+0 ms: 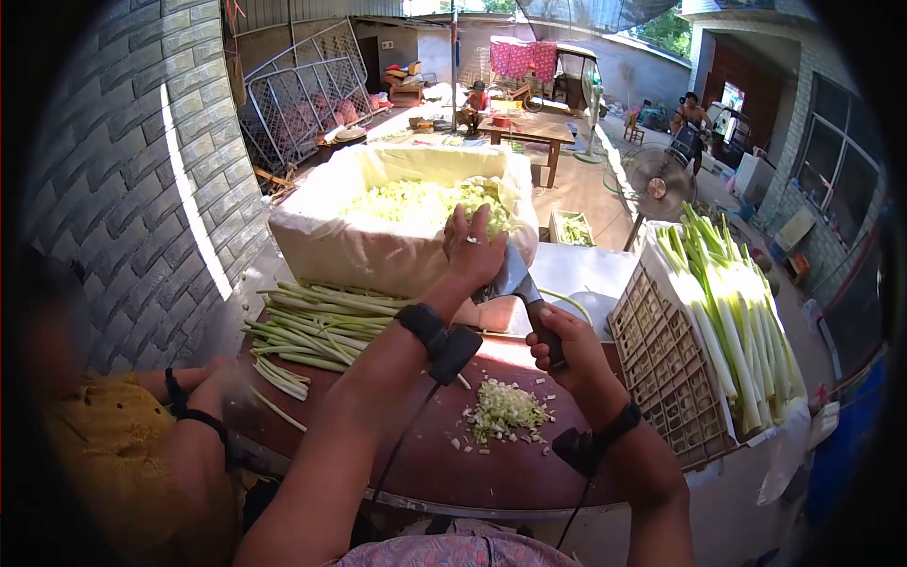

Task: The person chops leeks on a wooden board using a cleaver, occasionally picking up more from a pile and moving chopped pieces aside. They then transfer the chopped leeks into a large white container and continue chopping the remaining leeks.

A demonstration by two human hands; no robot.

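Both hands hold the cleaver, blade pointing away upward.

Harsh daylight, shaded foreground, fisheye warp, dark vignetted corners.

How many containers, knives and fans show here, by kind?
Lined box of chopped greens: 1
Plastic crate of leeks: 1
Cleaver, in the right hand, left hand on the blade: 1
Standing fan: 1
Total: 4
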